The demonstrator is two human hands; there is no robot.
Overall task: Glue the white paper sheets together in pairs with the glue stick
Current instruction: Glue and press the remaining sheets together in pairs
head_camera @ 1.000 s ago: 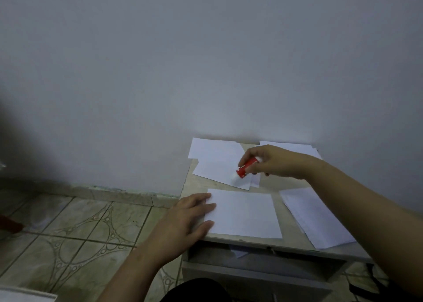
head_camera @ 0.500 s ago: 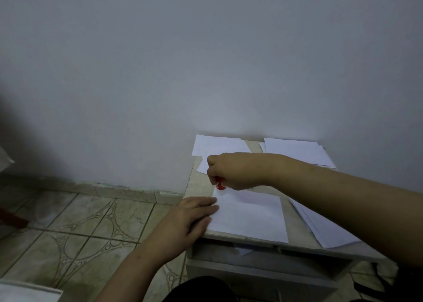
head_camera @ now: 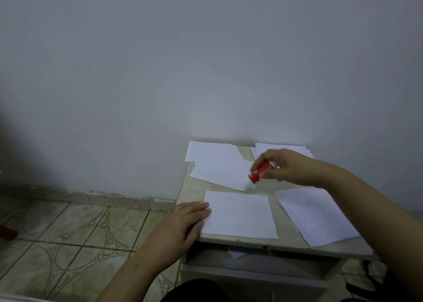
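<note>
Seemingly mid-job, the left hand lies flat on the single sheet at the table's front edge, the right hand pinches the glue stick mid-table, and loose stacks await pairing.

Two bare forearms, no sleeves reaching into view, no watch, ring or band to be seen on either wrist. Left hand broad-backed, knuckles faintly ridged, nails hidden from this angle. Right hand likewise bare, with short fingers and no visible jewellery. Right forearm thickening toward the frame edge, unmarked. Left forearm with a few small dark specks near mid-length. At the bottom edge, a patch of dark clothing, plain, cut and fabric too dim to tell.
</note>
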